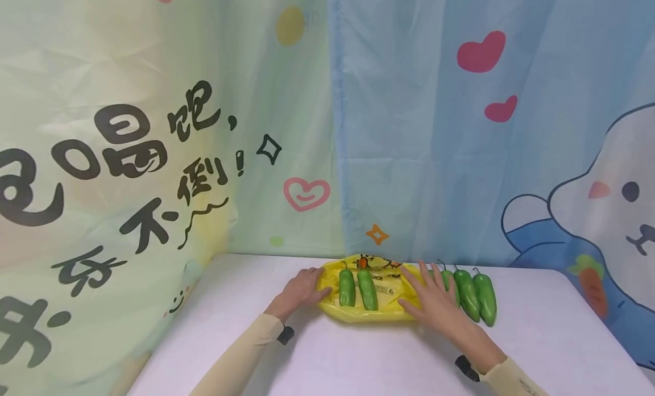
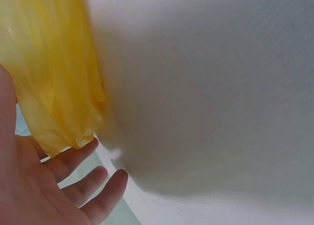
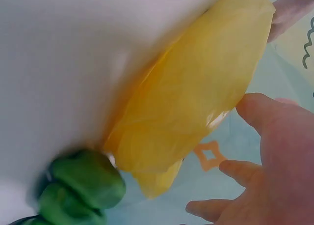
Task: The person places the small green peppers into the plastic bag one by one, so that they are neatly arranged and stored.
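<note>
A yellow plastic bag (image 1: 353,315) with dark print lies spread on the table, its rim raised all round. Two green peppers (image 1: 347,287) rest inside it, side by side. My left hand (image 1: 303,288) is at the bag's left edge, with loosely extended fingers (image 2: 73,163) beside the yellow film. On the other side, my right hand (image 1: 435,302) has its fingers spread over the bag's right edge, the thumb (image 3: 255,109) right at the rim. Several more green peppers (image 1: 467,294) lie in a row just right of the bag, partly hidden behind my right hand.
The white table (image 1: 317,362) extends in front of the bag and to both sides. Close behind it hangs a printed cloth backdrop (image 1: 389,129) with hearts, lettering and a cartoon animal. A dark strap piece shows at each wrist.
</note>
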A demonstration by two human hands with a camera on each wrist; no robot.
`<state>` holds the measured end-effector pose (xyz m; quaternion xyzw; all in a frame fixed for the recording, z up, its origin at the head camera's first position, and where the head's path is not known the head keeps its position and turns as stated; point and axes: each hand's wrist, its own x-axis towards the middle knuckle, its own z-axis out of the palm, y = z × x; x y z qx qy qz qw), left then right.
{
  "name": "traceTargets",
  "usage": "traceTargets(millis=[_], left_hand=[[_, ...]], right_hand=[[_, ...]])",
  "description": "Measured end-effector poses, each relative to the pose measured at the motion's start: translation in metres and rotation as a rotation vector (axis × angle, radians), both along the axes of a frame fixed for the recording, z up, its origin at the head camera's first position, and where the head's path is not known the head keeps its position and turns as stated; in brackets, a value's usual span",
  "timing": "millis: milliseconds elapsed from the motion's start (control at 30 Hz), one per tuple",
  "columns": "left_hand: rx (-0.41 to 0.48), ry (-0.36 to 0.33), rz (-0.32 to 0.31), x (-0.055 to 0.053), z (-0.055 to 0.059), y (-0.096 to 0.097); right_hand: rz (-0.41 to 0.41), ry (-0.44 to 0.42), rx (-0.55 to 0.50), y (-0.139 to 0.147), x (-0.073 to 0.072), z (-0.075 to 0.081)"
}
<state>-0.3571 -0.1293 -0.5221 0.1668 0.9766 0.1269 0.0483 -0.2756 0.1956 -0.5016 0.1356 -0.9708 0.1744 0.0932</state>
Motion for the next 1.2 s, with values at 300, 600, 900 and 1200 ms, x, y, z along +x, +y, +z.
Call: traceTargets(millis=[300, 600, 900, 1200], left_hand=[[0.014, 0.023, -0.021, 0.001, 0.0, -0.001], [0.002, 0.002, -0.001, 0.0, -0.002, 0.0], [0.001, 0.011, -0.003, 0.0, -0.003, -0.001], [0.003, 0.013, -0.007, 0.0, -0.005, -0.002]], right_hand=[[-0.001, 0.022, 0.03, 0.015, 0.004, 0.001], [-0.001, 0.025, 0.052, 0.025, 0.005, 0.007], [-0.031, 0.013, 0.071, 0.033, 0.006, 0.006], [-0.051, 0.034, 0.022, 0.046, 0.007, -0.002]])
